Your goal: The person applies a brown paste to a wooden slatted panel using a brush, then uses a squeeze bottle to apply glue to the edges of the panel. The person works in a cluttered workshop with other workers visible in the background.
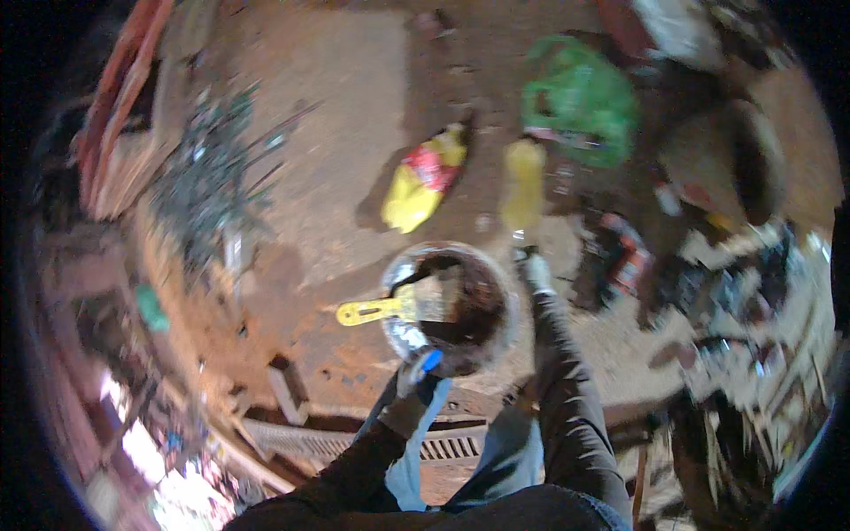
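Note:
A round bucket (pixel 509 323) with a pale, smeared rim holds a dark brown mass. Across its left side lies a putty knife (pixel 367 311), its yellow handle jutting past the rim and its blade over the contents. My left hand (pixel 413 376), gloved, is closed around a small blue object (pixel 430 360) at the bucket's near edge; its kind is unclear. My right hand (pixel 537 273), also gloved, is at the near, narrow end of a bottle of yellow liquid (pixel 522 188), just beyond the bucket's right side. Its fingers are blurred but appear closed on the bottle's neck.
A yellow and red packet (pixel 426 181) lies beyond the bucket, and a green plastic bag (pixel 584 102) farther right. Leafy cuttings (pixel 205 173) are heaped at left. Dark litter (pixel 726 288) and a red-labelled item (pixel 627 261) lie right. A slatted plastic edge (pixel 452 445) is near my legs.

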